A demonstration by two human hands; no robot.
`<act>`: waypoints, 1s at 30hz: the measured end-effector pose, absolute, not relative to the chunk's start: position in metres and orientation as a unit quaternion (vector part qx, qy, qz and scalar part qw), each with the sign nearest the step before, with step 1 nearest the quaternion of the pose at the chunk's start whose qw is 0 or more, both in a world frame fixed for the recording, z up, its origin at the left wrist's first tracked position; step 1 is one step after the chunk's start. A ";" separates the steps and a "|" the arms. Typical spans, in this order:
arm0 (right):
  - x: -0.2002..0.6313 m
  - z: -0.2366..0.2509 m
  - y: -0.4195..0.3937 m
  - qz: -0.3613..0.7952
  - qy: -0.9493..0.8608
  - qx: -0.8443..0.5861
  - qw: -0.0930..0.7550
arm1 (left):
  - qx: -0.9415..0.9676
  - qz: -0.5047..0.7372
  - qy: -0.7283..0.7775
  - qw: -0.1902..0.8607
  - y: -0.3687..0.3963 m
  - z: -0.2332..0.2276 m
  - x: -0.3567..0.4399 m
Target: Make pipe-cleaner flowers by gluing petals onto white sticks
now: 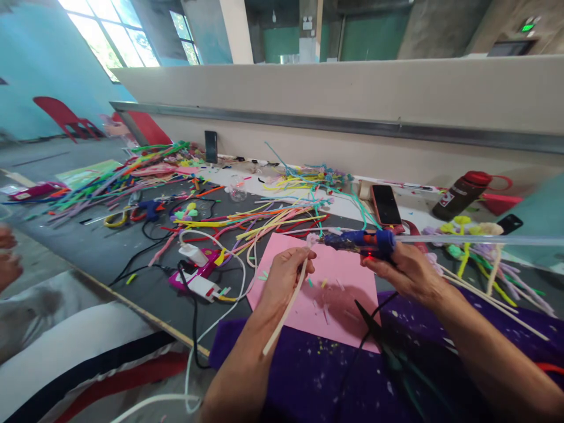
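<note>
- Left hand: fingers closed, pinching a cream, fuzzy pipe-cleaner stem near its top; free end slants down across the forearm.
- Small pale pinkish, fuzzy tuft sits at the stem's upper end, just above the fingertips, over the far edge of a pink rectangular sheet.
- Right hand: fingers wrapped round the handle of a blue plastic glue gun, small red light glowing. Whether the trigger is squeezed, cannot tell.
- Long translucent glue stick juts from the gun's rear, well off to the right.
- Nozzle points left, right up at the tuft; touching or a hair apart, cannot tell.
- Step in hand, by my reading: hot glue being put to the tuft at the stem's head.
- Next move seems to call for a still left pinch, a small measured squeeze, then nozzle drawn clear without dragging the tuft. Left fingertips are near the hot end; burn risk.
- Dark-bladed scissors lie open at the sheet's near right, clear of both hands.
</note>
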State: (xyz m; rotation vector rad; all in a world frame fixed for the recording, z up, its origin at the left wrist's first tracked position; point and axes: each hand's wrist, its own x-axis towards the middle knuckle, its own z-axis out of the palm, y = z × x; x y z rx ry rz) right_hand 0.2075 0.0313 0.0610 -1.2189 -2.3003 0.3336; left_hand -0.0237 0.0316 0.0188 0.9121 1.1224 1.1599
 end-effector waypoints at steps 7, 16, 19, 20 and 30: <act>0.204 0.059 0.032 0.041 -0.872 -0.416 0.253 | 0.416 0.499 0.463 0.603 0.032 0.015 -0.023; 0.196 0.070 0.026 0.042 -0.871 -0.434 0.228 | 0.425 0.492 0.467 0.599 0.031 0.016 -0.023; 0.196 0.071 0.025 0.065 -0.865 -0.445 0.225 | 0.426 0.492 0.466 0.600 0.031 0.017 -0.022; 0.195 0.070 0.025 0.069 -0.863 -0.447 0.224 | 0.425 0.491 0.467 0.599 0.031 0.017 -0.022; 0.194 0.068 0.027 0.063 -0.864 -0.450 0.214 | 0.430 0.489 0.468 0.598 0.030 0.018 -0.021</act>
